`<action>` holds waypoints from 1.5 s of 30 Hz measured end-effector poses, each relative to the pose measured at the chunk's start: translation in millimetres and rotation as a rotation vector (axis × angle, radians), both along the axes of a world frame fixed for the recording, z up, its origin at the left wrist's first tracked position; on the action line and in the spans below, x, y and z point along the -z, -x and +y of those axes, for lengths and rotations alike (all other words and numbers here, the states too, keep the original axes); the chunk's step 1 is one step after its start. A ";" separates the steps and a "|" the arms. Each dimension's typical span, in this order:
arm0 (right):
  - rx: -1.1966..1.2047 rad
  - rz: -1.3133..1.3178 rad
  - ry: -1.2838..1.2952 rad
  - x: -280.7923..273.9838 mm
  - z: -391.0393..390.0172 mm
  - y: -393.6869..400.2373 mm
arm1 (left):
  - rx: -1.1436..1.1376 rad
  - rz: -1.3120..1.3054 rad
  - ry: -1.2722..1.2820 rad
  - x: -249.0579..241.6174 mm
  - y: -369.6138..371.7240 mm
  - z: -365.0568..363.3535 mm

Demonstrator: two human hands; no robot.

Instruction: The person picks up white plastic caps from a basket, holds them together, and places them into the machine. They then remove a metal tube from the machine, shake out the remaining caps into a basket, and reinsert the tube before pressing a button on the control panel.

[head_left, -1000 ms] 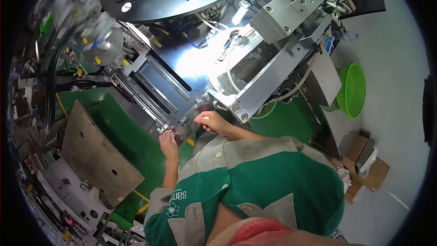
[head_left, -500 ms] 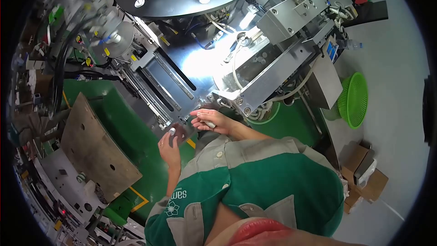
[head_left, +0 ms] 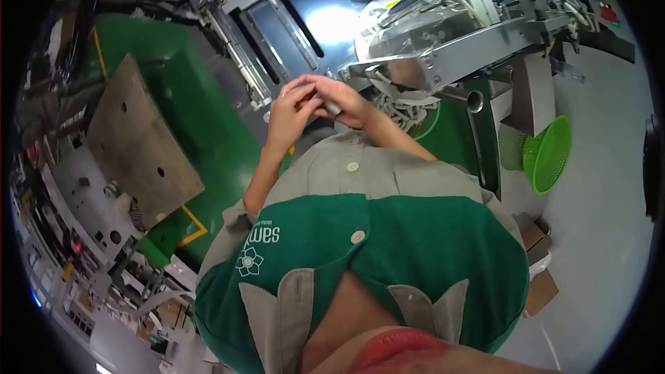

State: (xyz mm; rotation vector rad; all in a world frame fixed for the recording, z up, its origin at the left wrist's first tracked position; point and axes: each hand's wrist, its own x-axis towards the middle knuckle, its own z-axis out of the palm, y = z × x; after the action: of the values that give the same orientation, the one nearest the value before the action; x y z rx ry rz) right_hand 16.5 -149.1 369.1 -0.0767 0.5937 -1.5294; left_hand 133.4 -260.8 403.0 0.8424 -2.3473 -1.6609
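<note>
My left hand and my right hand meet in front of my chest, near the front edge of the machine. Against the palm of my right hand rests a small whitish piece; its kind is too small to tell. The fingers of my left hand are bent and touch those of my right. Whatever lies between the fingertips is hidden.
Beyond my hands is a machine with a metal slide plate and a lit work area. A metal bracket arm juts out at the right. A green basket stands further right, and a brown board leans at the left.
My hands were apart, the left with a small white cap-like piece at its fingertips. Now they have come together. The view has shifted, so the machine sits higher in the picture.
</note>
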 end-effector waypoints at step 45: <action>0.118 0.614 -0.419 0.3 -41.1 -8.0 | 0.079 0.261 -0.097 45.2 -11.0 -52.5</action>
State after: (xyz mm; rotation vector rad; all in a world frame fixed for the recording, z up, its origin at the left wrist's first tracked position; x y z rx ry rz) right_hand 24.5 -190.2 368.8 -0.1948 1.4174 -1.4584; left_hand 144.4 -313.4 357.8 0.5165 -2.1635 -1.8053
